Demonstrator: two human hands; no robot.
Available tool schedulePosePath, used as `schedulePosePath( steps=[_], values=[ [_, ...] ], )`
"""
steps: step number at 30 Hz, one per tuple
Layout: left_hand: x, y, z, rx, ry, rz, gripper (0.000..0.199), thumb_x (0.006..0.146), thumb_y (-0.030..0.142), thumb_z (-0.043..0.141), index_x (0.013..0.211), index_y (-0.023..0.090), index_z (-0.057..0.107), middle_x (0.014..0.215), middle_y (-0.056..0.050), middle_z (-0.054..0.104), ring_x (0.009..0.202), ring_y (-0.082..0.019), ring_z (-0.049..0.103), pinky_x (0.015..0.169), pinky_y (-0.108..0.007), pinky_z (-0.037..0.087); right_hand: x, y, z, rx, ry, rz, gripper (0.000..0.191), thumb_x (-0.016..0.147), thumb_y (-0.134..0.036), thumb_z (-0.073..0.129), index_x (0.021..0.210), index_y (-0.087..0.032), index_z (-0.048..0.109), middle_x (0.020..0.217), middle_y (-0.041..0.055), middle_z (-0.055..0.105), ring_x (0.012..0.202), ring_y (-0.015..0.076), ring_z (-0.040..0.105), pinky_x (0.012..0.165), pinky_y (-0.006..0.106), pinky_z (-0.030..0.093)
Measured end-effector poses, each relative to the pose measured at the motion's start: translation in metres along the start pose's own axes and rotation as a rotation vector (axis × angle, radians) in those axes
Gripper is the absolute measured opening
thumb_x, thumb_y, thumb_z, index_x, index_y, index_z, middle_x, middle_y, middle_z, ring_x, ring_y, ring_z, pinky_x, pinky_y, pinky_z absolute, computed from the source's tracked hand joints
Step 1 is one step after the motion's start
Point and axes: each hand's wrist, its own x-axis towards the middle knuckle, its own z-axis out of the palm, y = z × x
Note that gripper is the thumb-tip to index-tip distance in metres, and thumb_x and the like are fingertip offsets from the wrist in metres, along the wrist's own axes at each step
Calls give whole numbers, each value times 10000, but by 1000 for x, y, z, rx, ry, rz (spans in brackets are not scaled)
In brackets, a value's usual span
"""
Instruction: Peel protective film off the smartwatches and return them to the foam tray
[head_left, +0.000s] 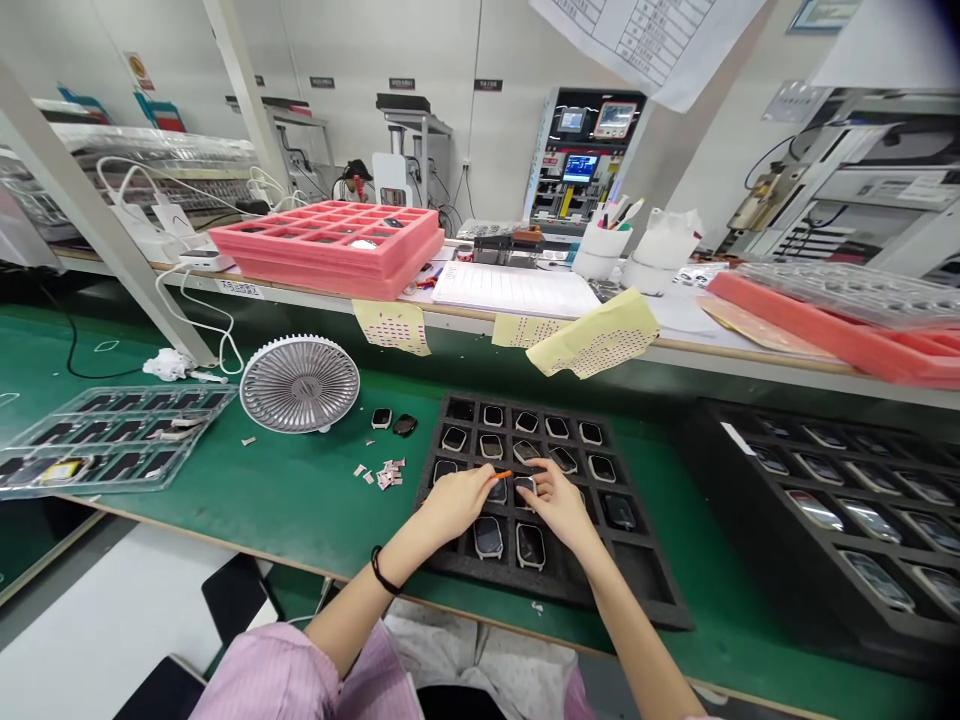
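bench: a green work mat (255, 500) runs along the bench under a raised white shelf (645, 350), with a pink sleeve (277, 680) at the near edge.
shelf: a pink foam tray (322, 250), a ruled notebook (514, 290) and a white pen cup (604, 250) stand along it; yellow perforated sheets (596, 335) hang over its edge.
left of the hands: a white desk fan (300, 383) stands on the mat beside a clear plastic tray (112, 440), with loose paper scraps (386, 475) and two dark smartwatch cases (391, 422) nearby.
right of the hands: a second black foam tray (825, 510) lies well apart, its cells filled with glass-faced devices.
in the way: both hands cover the middle cells of the first tray; nothing else stands between them and it.
smartwatch case in work: it sits in a middle cell of the black foam tray (525, 580), partly hidden by the fingers (529, 478), among rows of similar cases (487, 537).
left hand (454, 503): narrow pinch on an orange plastic pick (502, 474), its tip pointing toward the case; a black wrist cord (382, 570) circles the wrist.
right hand (559, 503): fingers curl narrowly down onto the case; grip or light touch, impossible to say.
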Motion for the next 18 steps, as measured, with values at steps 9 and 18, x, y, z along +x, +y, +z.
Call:
schedulePosePath(
  steps=[9, 18],
  values=[
    [-20, 14, -13, -498, 67, -35, 323, 947, 362, 336, 869, 189, 597, 651, 21, 514, 609, -128, 498, 604, -230, 379, -6, -23, -4, 419, 12, 75, 363, 631, -390, 779, 904, -202, 632, 745, 17, 670, 678, 154, 605, 584, 257, 460],
    [-20, 28, -4, -946, -45, -79, 396, 901, 487, 367, 731, 163, 520, 512, 85, 296, 419, -67, 266, 417, -202, 221, -17, -58, 20, 910, -133, 229, 296, 674, -335, 780, 900, -217, 630, 667, -28, 601, 449, 42, 419, 397, 154, 292]
  ],
)
